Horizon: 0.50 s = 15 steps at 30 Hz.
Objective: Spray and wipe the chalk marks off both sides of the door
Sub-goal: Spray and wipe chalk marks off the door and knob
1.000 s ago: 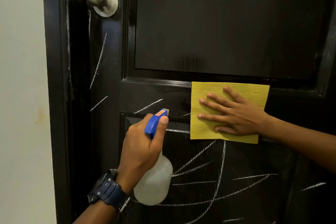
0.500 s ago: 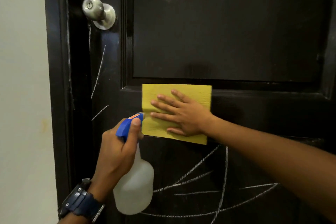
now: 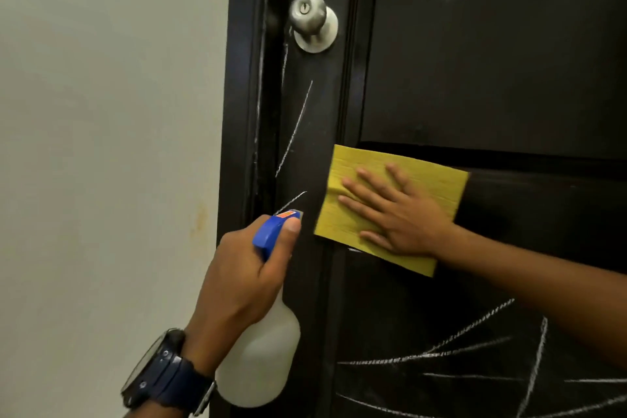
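Yellow cloth (image 3: pixel 390 207) flat on black door (image 3: pixel 492 78) mid-rail, my right hand (image 3: pixel 403 217) pressing it, fingers spread. Left hand (image 3: pixel 244 268) fingers wrapped round spray bottle (image 3: pixel 261 360). Chalk marks (image 3: pixel 441 353) below; knob (image 3: pixel 310 19) above left.

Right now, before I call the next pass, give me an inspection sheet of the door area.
Surface: black door, chalk marks on the lower panel and on the stile below the doorknob; upper panel shows faint smears.
Job's things: yellow cloth flat on the middle rail; white spray bottle, blue head aimed at the stile.
Clutter: nothing seen.
Hands: right hand presses the cloth with straight fingers; left hand grips the bottle, wristwatch on.
Cables: nothing seen.
Surroundings: pale wall left of the frame.
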Motion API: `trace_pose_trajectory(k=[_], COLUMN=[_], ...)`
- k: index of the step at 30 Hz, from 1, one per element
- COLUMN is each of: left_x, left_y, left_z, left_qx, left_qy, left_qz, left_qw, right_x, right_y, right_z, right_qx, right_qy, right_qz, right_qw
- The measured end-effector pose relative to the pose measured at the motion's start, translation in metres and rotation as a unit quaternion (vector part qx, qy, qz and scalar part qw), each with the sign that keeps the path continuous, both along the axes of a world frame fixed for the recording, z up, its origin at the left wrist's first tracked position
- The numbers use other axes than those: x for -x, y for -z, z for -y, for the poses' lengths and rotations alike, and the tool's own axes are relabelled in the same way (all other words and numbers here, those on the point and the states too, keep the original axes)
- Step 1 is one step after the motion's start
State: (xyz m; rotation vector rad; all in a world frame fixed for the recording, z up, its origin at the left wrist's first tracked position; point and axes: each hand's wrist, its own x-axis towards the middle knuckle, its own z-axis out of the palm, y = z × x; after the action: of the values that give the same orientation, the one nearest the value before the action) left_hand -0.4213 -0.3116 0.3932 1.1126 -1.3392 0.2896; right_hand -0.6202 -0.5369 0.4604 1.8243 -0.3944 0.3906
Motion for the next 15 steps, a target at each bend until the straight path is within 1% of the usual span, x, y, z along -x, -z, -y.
trace_pose_trajectory(k=[2, 4, 8, 11, 13, 15], left_x=[-0.007, -0.009, -0.01, -0.014, -0.019, -0.024], left_y=[0.0, 0.002, 0.007, 0.012, 0.012, 0.01], left_z=[0.002, 0.004, 0.011, 0.013, 0.015, 0.018], left_qx=[0.004, 0.002, -0.013, -0.011, -0.009, -0.007], left_qy=[-0.016, -0.023, -0.021, 0.005, 0.006, 0.0], left_qz=[0.001, -0.006, -0.016, -0.053, -0.069, -0.074], left_qw=[1.0, 1.0, 1.0, 0.999, 0.998, 0.997], right_x=[-0.039, -0.048, -0.012, 0.025, 0.027, 0.009], right_y=[0.002, 0.002, 0.005, 0.009, 0.002, -0.013], right_z=[-0.008, -0.007, -0.008, -0.007, -0.008, -0.008], right_qx=[0.0, -0.003, -0.016, -0.016, -0.019, -0.014], right_qy=[0.009, 0.01, 0.019, 0.009, 0.004, -0.01], right_qz=[0.006, 0.007, -0.039, -0.05, -0.058, -0.064], right_qw=[1.0, 1.0, 0.999, 0.999, 0.998, 0.998])
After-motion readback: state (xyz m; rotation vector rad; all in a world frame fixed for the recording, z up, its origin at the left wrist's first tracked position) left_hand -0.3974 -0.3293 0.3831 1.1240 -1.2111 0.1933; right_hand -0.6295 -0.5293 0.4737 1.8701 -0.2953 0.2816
